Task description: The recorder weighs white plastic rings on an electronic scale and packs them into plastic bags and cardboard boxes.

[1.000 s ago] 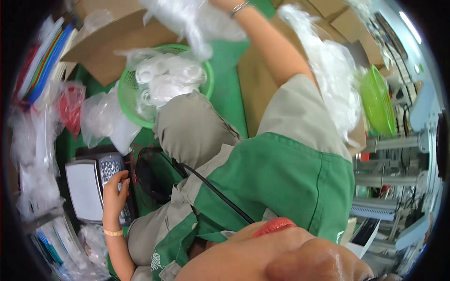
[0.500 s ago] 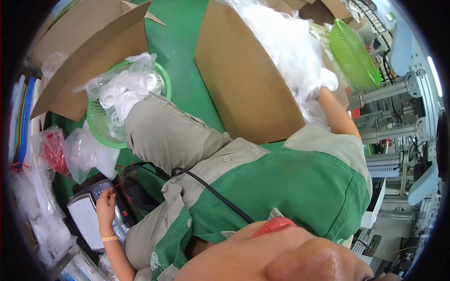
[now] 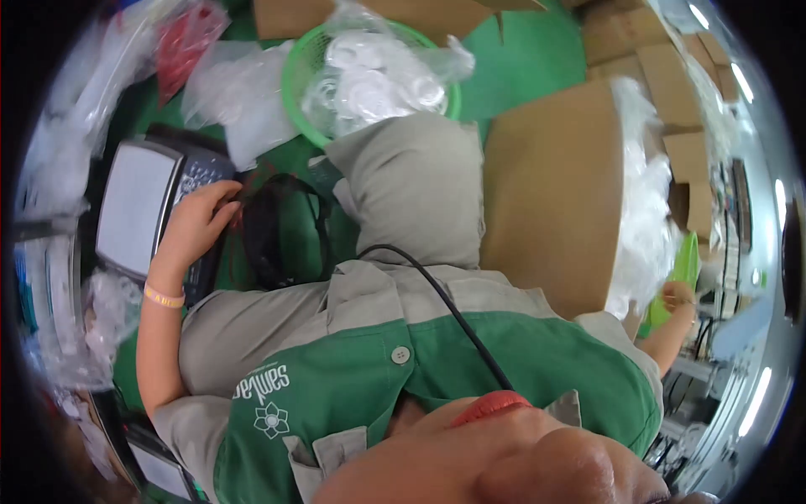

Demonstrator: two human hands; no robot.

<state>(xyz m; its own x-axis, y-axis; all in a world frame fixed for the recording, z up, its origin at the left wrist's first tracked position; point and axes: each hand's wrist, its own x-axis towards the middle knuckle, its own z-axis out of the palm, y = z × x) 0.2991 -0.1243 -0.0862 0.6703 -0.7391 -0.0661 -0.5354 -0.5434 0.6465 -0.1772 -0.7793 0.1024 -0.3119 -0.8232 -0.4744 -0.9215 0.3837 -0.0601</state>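
My left hand (image 3: 191, 225) hovers at the keypad edge of a dark weighing scale (image 3: 208, 164) with a pale flat pan (image 3: 134, 206). Its fingers are loosely bent and apart, with nothing between them. At the far right, my right hand (image 3: 678, 301) overlaps a bright green plastic basket (image 3: 687, 256); its fingers are small and blurred, so I cannot tell whether it grips the basket. Between that arm and my lap stands a big cardboard box (image 3: 550, 197) with white plastic bagging (image 3: 642, 210) bulging from its opening.
In front of my knee, a round green basket (image 3: 291, 84) holds white ring-shaped parts (image 3: 369, 80) in clear plastic. Clear bags (image 3: 239, 97) and a red bag (image 3: 186, 46) lie left. A black strapped item (image 3: 273, 231) rests by my leg. Stacked cartons (image 3: 672, 80) stand far right.
My right hand has come out of the white bagging to the green basket. My left hand has shifted toward the keypad's near edge. The view has turned, so the box appears lower and more upright.
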